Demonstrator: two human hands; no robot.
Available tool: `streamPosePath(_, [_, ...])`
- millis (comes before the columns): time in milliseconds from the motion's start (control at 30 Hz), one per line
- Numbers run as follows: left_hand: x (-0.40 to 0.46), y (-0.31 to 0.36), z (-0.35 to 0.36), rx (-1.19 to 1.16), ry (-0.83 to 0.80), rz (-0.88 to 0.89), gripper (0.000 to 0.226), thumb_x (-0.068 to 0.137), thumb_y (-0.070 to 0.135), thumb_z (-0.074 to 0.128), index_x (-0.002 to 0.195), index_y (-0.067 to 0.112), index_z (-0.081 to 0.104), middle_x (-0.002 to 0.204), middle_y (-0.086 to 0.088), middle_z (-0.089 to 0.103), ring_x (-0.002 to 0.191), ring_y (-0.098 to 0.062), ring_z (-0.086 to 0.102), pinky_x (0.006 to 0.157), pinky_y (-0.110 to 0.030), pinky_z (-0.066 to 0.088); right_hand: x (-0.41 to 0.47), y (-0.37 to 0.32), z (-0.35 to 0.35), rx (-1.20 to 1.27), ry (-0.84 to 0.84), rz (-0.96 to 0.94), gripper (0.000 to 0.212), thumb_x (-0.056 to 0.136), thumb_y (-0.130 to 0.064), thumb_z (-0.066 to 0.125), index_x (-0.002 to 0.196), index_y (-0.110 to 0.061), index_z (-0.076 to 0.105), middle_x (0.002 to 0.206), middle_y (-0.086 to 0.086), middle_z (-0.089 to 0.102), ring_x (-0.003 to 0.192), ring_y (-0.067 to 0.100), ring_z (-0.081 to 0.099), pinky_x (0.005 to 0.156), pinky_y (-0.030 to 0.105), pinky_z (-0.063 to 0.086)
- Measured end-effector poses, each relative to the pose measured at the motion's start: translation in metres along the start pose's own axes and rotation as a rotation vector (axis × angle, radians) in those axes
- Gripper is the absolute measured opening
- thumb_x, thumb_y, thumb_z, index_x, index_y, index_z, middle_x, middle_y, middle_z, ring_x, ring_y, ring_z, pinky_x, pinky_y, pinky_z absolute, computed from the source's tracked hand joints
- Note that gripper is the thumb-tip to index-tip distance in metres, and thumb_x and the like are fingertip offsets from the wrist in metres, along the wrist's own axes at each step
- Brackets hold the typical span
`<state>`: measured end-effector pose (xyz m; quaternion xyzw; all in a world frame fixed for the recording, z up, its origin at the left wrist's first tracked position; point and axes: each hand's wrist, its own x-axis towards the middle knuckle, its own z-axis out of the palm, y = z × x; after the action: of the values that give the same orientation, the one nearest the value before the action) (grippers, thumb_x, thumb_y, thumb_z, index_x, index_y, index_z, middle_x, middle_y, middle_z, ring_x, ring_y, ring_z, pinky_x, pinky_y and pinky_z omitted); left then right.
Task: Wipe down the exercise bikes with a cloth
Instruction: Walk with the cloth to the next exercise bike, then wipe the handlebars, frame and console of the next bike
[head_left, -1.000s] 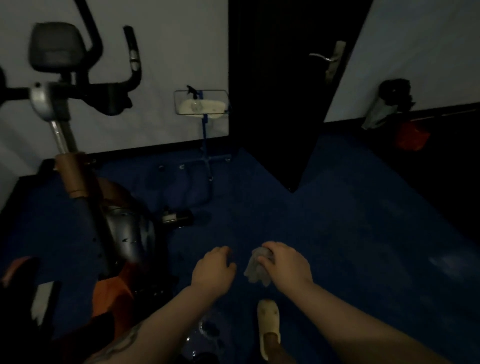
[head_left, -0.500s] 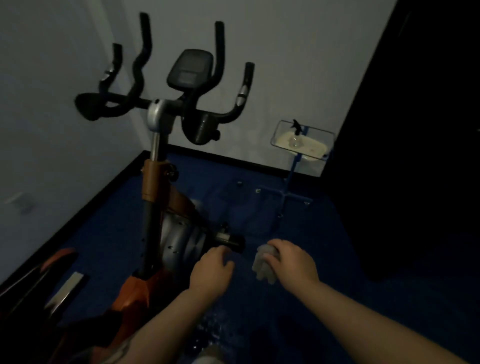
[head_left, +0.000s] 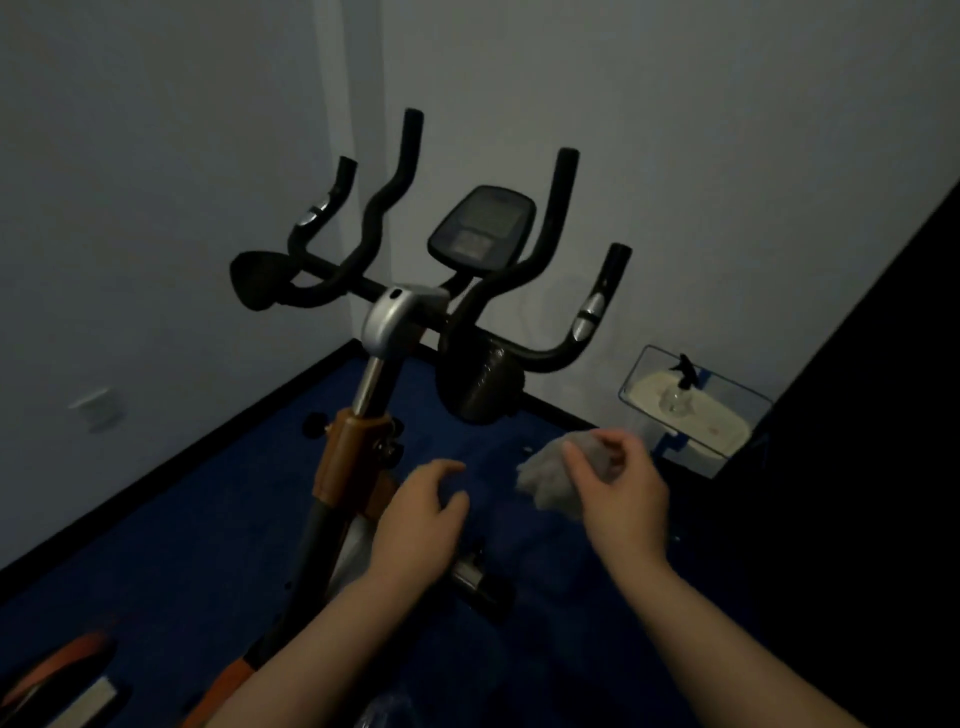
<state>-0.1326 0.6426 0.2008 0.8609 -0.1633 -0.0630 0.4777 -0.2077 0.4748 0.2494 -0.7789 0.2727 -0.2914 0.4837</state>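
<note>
An exercise bike (head_left: 363, 457) with an orange and black frame stands in the room's corner. Its black handlebars (head_left: 519, 291) and a grey console (head_left: 480, 228) rise in the middle of the view. My right hand (head_left: 621, 499) grips a crumpled pale cloth (head_left: 550, 478), held in the air below the handlebars' right side. My left hand (head_left: 421, 519) hovers beside it with loosely curled fingers and holds nothing. Neither hand touches the bike.
A small glass-topped stand (head_left: 727, 421) on blue legs carries a spray bottle (head_left: 678, 389) at the right wall. A dark door (head_left: 883, 415) fills the right edge. Blue carpet (head_left: 182, 545) covers the floor. Another orange machine part (head_left: 57, 675) shows at the lower left.
The view swung left and up onto the bike's handlebars. Both hands rose toward the handlebars, and the right hand kept the cloth.
</note>
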Motion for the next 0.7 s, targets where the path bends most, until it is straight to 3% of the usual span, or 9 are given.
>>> streamPosePath(133, [0.051,0.020,-0.025,-0.234,0.193,0.014,0.027,0.089,0.010,0.056,0.109,0.027,0.057,0.105,0.006,0.061,0.088,-0.005,0.059,0.070,-0.010,0.044,0.054,-0.048,0.016,0.125,0.109,-0.250,0.027,0.078,-0.025,0.075,0.097,-0.024,0.056,0.098,-0.010,0.059,0.089,0.001,0.057,0.069,0.009,0.046])
streamPosePath(200, [0.071,0.031,-0.032,-0.285,0.261,-0.028,0.027,0.091,0.010,0.053,0.114,0.024,0.057,0.104,0.005,0.061,0.082,-0.004,0.057,0.061,-0.001,0.040,0.074,-0.061,0.033,-0.011,0.062,-0.467,0.027,0.077,-0.022,0.076,0.098,-0.022,0.057,0.098,-0.009,0.056,0.094,0.008,0.053,0.078,0.016,0.044])
streamPosePath(267, [0.087,0.035,-0.033,-0.338,0.275,-0.061,0.025,0.093,0.012,0.050,0.115,0.023,0.057,0.105,0.008,0.059,0.093,-0.006,0.057,0.066,-0.001,0.040,0.090,-0.059,0.054,-0.217,-0.036,-0.669,0.029,0.074,-0.022,0.078,0.097,-0.017,0.060,0.096,-0.005,0.055,0.096,0.011,0.047,0.082,0.018,0.040])
streamPosePath(333, [0.100,0.033,-0.028,-0.425,0.265,-0.072,0.023,0.095,0.012,0.048,0.110,0.025,0.058,0.104,0.012,0.060,0.101,-0.007,0.058,0.078,-0.011,0.042,0.098,-0.045,0.075,-0.430,-0.230,-0.796,0.034,0.072,-0.034,0.078,0.097,-0.017,0.062,0.096,-0.002,0.055,0.096,0.014,0.046,0.083,0.026,0.042])
streamPosePath(400, [0.105,0.027,-0.022,-0.441,0.232,-0.061,0.023,0.096,0.013,0.045,0.106,0.029,0.060,0.100,0.014,0.062,0.093,0.004,0.058,0.077,-0.013,0.045,0.100,-0.030,0.086,-0.543,-0.396,-0.820,0.042,0.072,-0.051,0.070,0.100,-0.020,0.064,0.098,-0.003,0.053,0.099,0.015,0.046,0.084,0.032,0.045])
streamPosePath(467, [0.103,0.023,-0.017,-0.445,0.199,-0.049,0.024,0.097,0.015,0.044,0.103,0.032,0.061,0.097,0.013,0.065,0.087,0.009,0.060,0.075,-0.010,0.047,0.104,-0.022,0.085,-0.553,-0.427,-0.823,0.046,0.074,-0.059,0.063,0.103,-0.023,0.066,0.100,-0.003,0.052,0.100,0.014,0.045,0.084,0.029,0.043])
streamPosePath(567, [0.099,0.021,-0.009,-0.500,0.200,-0.042,0.024,0.098,0.018,0.043,0.104,0.032,0.061,0.100,0.010,0.068,0.094,0.001,0.063,0.083,-0.021,0.050,0.113,-0.022,0.083,-0.574,-0.411,-0.863,0.043,0.072,-0.050,0.072,0.105,-0.024,0.062,0.110,0.000,0.048,0.104,0.016,0.044,0.085,0.028,0.042])
streamPosePath(700, [0.106,0.023,0.000,-0.549,0.276,-0.045,0.024,0.096,0.029,0.042,0.106,0.021,0.063,0.097,0.001,0.069,0.092,-0.012,0.065,0.080,-0.028,0.051,0.125,-0.030,0.097,-0.577,-0.530,-0.786,0.040,0.075,-0.040,0.073,0.104,-0.022,0.054,0.112,0.000,0.043,0.106,0.017,0.038,0.084,0.029,0.043])
